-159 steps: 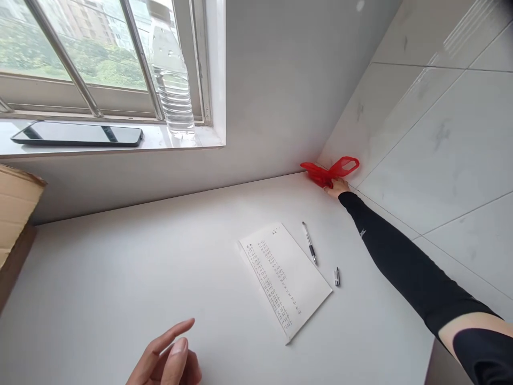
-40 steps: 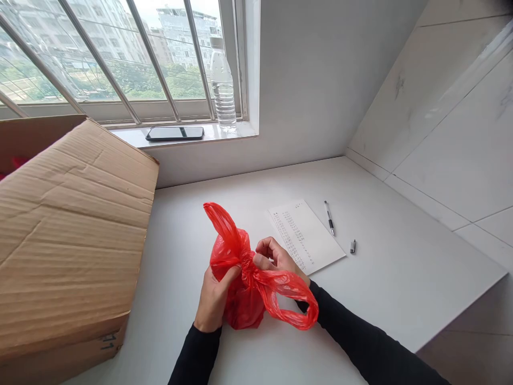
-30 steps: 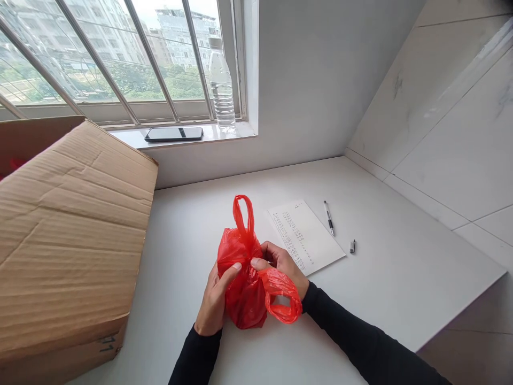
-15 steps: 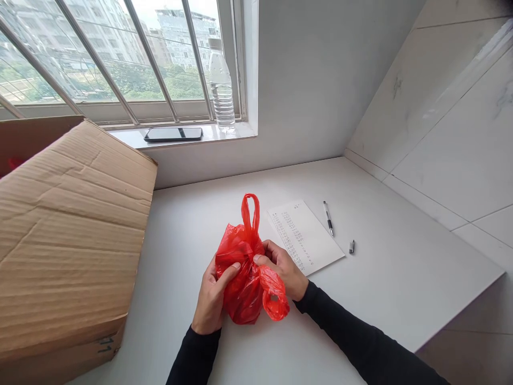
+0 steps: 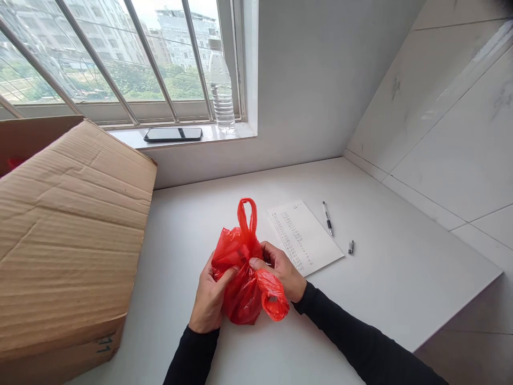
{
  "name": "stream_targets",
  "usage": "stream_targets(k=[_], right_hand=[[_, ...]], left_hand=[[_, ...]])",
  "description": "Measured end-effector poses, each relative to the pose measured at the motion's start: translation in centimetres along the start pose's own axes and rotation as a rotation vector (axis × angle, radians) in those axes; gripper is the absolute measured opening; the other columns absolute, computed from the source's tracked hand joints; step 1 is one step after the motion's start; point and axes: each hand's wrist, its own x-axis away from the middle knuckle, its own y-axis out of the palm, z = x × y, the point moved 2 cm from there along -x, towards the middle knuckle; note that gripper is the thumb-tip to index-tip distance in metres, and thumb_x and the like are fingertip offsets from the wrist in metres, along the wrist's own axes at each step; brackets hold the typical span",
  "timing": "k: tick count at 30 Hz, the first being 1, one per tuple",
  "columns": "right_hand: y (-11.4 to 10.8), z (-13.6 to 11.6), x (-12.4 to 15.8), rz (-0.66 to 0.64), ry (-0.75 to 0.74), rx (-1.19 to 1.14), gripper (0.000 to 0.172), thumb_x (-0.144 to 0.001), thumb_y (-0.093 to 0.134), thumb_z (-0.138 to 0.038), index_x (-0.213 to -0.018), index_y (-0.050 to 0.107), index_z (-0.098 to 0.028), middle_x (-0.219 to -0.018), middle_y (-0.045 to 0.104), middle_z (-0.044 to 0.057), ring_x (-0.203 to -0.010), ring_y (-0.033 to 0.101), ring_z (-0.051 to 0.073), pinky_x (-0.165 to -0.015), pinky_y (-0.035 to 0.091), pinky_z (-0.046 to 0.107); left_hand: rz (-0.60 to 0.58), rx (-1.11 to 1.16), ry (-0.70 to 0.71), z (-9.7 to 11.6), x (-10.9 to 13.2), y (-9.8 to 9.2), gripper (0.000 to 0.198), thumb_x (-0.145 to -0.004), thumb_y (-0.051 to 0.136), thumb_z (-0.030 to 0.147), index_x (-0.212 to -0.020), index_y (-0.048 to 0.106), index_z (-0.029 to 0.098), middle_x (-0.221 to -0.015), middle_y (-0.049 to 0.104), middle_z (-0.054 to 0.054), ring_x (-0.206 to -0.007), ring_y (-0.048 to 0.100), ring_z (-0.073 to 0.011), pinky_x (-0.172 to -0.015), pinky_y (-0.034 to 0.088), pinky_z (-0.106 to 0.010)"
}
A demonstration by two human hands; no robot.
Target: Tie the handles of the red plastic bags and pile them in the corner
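Observation:
A red plastic bag [image 5: 242, 299], gathered at its neck, is held between both hands above the white table. One handle loop stands up from it, and the other droops toward the lower right. My left hand [image 5: 209, 297] grips the bag's left side, thumb pressed on the front and fingers behind. At the gathered neck, my right hand [image 5: 282, 270] pinches the plastic with its thumb in front; some of its fingers are hidden. What the bag contains cannot be seen.
A large cardboard box [image 5: 76, 230] with its flap out stands on the left. Right of the bag, a written sheet of paper [image 5: 316, 240], a pen [image 5: 327, 219] and its cap [image 5: 351, 247] lie on the table [image 5: 385, 299]. The windowsill bears a phone [image 5: 173, 134] and a water bottle [image 5: 222, 91].
The bag's upright loop has shifted slightly left and down, and the upper left of the bag has tilted left. Both hands keep their hold.

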Motion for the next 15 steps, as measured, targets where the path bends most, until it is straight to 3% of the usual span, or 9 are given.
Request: stream_targets(k=[6, 15], right_hand=[[0.08, 0.07, 0.0, -0.007, 0.012, -0.018, 0.025, -0.086, 0.069, -0.044, -0.091, 0.059, -0.021, -0.083, 0.056, -0.001, -0.077, 0.053, 0.016, -0.072, 0.048, 0.03], [0.09, 0.17, 0.06, 0.002, 0.026, -0.024, 0.023, -0.085, 0.07, -0.041, -0.09, 0.059, -0.021, -0.083, 0.055, -0.001, -0.077, 0.053, 0.016, -0.073, 0.048, 0.031]], left_hand=[[0.01, 0.033, -0.019, -0.23, -0.22, -0.04, 0.045, -0.073, 0.084, 0.037, -0.11, 0.067, 0.016, -0.099, 0.077, -0.009, -0.081, 0.074, -0.0235, -0.08, 0.059, -0.034], [0.033, 0.005, 0.017, -0.1, -0.01, 0.05, 0.041, -0.071, 0.085, 0.03, -0.106, 0.068, 0.018, -0.098, 0.077, -0.006, -0.084, 0.073, -0.0226, -0.078, 0.058, -0.03]])
